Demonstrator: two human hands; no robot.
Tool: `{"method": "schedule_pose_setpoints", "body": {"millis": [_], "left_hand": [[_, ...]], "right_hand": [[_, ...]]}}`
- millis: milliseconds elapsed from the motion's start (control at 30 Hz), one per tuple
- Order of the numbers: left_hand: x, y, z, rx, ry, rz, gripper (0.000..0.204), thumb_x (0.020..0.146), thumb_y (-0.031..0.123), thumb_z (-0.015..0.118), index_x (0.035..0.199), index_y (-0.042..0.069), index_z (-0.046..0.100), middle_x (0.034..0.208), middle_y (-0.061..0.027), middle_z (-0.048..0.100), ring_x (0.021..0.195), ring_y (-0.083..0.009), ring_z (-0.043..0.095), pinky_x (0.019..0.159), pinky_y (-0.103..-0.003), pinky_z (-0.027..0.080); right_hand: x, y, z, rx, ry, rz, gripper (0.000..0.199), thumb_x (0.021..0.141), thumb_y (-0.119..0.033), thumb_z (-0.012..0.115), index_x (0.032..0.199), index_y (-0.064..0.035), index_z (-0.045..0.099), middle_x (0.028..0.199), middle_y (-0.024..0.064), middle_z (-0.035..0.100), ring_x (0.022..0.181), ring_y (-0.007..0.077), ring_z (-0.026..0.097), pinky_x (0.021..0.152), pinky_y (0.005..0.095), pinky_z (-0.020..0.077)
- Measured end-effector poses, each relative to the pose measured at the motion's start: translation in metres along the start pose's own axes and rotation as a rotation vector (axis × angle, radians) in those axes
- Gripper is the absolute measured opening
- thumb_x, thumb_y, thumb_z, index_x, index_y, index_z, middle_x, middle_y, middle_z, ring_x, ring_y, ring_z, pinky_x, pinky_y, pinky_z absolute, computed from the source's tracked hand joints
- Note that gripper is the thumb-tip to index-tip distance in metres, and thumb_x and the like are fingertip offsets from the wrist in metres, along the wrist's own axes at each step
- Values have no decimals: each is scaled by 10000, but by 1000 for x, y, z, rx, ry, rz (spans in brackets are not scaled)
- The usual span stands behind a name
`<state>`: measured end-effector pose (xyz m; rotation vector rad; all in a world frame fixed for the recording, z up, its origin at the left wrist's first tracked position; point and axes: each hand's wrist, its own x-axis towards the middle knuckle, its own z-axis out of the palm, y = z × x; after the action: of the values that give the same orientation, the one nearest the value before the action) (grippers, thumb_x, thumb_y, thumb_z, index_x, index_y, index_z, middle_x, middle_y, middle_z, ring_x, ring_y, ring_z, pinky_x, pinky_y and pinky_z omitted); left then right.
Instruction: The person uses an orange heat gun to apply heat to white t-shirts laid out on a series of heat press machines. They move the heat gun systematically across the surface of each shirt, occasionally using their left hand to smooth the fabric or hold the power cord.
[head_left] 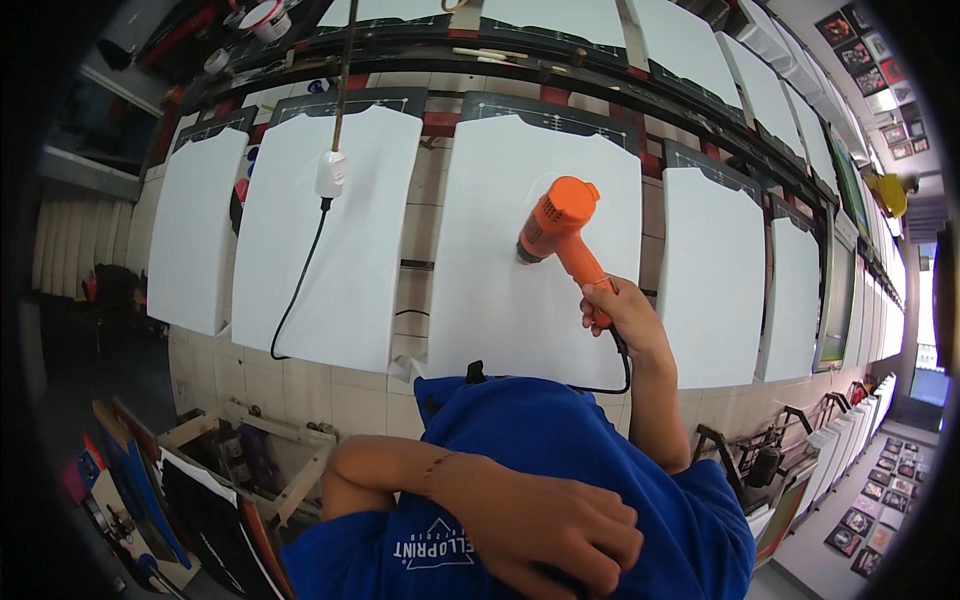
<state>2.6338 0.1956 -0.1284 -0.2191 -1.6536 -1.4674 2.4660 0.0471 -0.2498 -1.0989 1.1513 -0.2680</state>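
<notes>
My right hand (622, 308) is closed around the handle of an orange heat gun (573, 232). The gun's dark nozzle points left and down, over the white shirt (485, 300) stretched on the middle board; I cannot tell how far above the cloth it is. A black cord (628, 375) runs from the handle's lower end toward my body. Across the front of my blue shirt (530, 425) lies my left hand (560, 535), back up, fingers curled. Its fingertips are tucked out of sight, so anything in them is hidden.
Another white shirt (340, 235) lies on the board to the left. Above it, a white plug connector (330, 173) hangs on a cable. More shirt-covered boards (712, 280) continue to the right, and a dark rail (420, 68) runs behind. Frames and panels (215, 520) stand at lower left.
</notes>
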Motion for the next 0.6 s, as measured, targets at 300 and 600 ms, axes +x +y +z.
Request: {"method": "schedule_pose_setpoints", "body": {"millis": [300, 600], "left_hand": [[-176, 4, -42, 764, 1350, -580, 97, 946, 106, 571, 953, 16, 607, 963, -81, 604, 879, -154, 554, 811, -282, 456], [-348, -2, -76, 1509, 2023, -892, 239, 968, 147, 538, 1152, -5, 561, 1123, -108, 579, 973, -206, 558, 839, -328, 474]], "right_hand": [[-25, 32, -59, 146, 373, -113, 278, 921, -281, 642, 986, -21, 565, 738, 25, 582, 638, 103, 601, 532, 228, 469], [-8, 19, -5, 189, 76, -85, 310, 921, -306, 641, 1005, -18, 562, 759, 27, 580, 662, 114, 608, 556, 255, 485]]}}
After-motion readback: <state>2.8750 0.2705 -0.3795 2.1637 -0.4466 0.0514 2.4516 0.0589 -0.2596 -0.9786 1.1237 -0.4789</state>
